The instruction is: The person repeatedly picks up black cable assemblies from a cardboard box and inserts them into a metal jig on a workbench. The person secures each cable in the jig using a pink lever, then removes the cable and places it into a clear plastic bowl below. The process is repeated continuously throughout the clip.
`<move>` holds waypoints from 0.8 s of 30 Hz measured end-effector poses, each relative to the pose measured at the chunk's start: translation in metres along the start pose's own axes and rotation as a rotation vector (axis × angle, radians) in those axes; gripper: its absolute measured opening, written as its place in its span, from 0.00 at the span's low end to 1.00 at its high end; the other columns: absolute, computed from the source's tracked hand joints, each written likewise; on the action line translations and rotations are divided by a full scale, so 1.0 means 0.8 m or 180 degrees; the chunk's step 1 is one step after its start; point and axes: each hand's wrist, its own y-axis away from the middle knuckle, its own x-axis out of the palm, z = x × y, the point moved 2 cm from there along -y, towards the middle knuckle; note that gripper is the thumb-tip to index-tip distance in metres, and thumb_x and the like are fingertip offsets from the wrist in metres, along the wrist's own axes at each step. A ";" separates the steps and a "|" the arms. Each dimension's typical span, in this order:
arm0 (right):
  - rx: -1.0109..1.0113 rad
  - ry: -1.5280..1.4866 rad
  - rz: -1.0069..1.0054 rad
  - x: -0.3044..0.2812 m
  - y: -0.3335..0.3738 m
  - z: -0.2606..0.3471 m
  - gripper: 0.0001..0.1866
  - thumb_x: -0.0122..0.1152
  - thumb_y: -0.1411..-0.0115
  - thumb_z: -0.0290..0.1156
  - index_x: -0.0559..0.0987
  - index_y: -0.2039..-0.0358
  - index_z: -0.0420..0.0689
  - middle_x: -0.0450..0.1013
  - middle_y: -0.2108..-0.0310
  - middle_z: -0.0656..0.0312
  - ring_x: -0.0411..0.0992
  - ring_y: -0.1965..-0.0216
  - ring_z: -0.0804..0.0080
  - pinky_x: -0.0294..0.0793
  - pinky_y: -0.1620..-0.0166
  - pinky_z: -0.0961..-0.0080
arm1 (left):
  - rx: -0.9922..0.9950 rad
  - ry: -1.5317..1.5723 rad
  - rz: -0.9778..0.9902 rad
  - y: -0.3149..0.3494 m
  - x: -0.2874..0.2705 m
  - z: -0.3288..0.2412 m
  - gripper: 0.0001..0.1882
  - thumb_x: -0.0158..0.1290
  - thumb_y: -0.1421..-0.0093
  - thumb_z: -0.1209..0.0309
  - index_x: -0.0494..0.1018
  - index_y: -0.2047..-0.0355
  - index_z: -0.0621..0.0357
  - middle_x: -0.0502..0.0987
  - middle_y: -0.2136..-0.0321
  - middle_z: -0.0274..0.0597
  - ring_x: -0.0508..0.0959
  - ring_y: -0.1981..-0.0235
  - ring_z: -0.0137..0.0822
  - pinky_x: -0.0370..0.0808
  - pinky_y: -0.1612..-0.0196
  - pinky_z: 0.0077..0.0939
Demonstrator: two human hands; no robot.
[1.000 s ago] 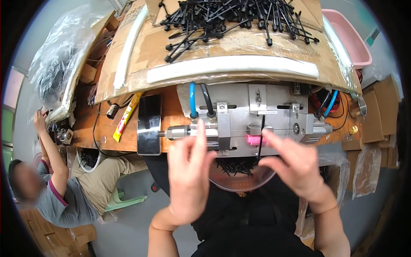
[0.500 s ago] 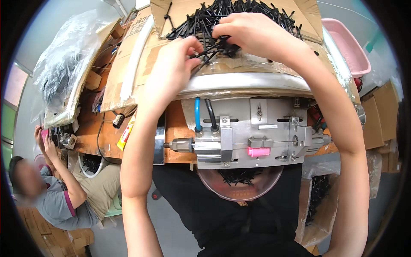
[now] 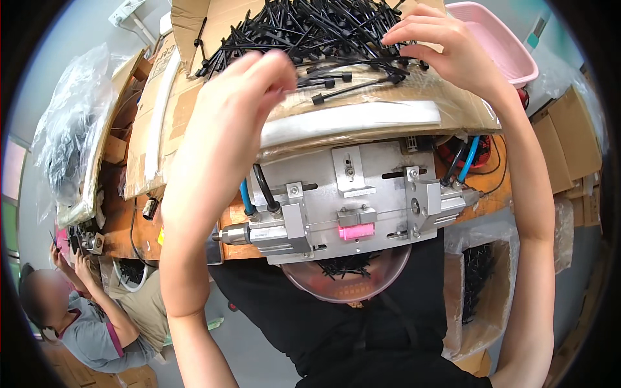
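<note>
A heap of thin black plastic rods with small knobs at their ends (image 3: 291,29) lies on a cardboard sheet (image 3: 187,116). Several loose rods (image 3: 359,89) are spread along the near edge of the heap. My right hand (image 3: 453,55) is at the heap's right side, its fingers stretched and apart, fingertips close to the rods. My left hand (image 3: 242,90) hovers by the heap's left front, fingers curled and smeared by motion; whether anything is in them is hidden. Nearer to me sits a metal fixture (image 3: 381,204) with a pink piece (image 3: 356,231) at its middle.
Below the fixture, a clear bowl (image 3: 301,284) holds more black rods. A lined carton of rods (image 3: 456,310) stands lower right, and a pink basin (image 3: 495,45) upper right. Blue and black hoses (image 3: 471,160) meet the fixture. A co-worker (image 3: 97,323) sits at left.
My hands have drawn apart: the right moved rightward, the left moved left. The bunch of rods between them now lies loose on the cardboard. The whole view has shifted a little.
</note>
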 end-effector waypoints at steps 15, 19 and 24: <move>0.0452 0.0418 0.1215 0.074 -0.080 0.069 0.07 0.62 0.45 0.29 0.80 0.70 0.39 0.78 0.72 0.53 0.77 0.69 0.58 0.75 0.63 0.67 | -0.0970 0.0038 -0.0406 0.113 -0.015 -0.024 0.33 0.57 0.52 0.88 0.73 0.43 0.55 0.73 0.68 0.40 0.73 0.70 0.31 0.72 0.63 0.22; 0.0428 0.0504 0.0915 0.065 -0.076 0.060 0.09 0.55 0.46 0.27 0.81 0.74 0.38 0.77 0.77 0.49 0.77 0.75 0.57 0.77 0.68 0.64 | -0.0930 -0.0080 -0.0199 0.147 0.013 -0.062 0.40 0.60 0.55 0.88 0.65 0.38 0.63 0.72 0.67 0.44 0.71 0.65 0.40 0.72 0.60 0.31; 0.1600 -0.1218 -0.0282 0.015 -0.048 0.059 0.15 0.58 0.38 0.35 0.80 0.58 0.36 0.79 0.72 0.55 0.75 0.75 0.73 0.76 0.70 0.78 | -0.0672 0.0086 0.0197 0.195 0.080 -0.135 0.35 0.60 0.51 0.79 0.65 0.41 0.70 0.71 0.65 0.42 0.71 0.66 0.36 0.69 0.63 0.27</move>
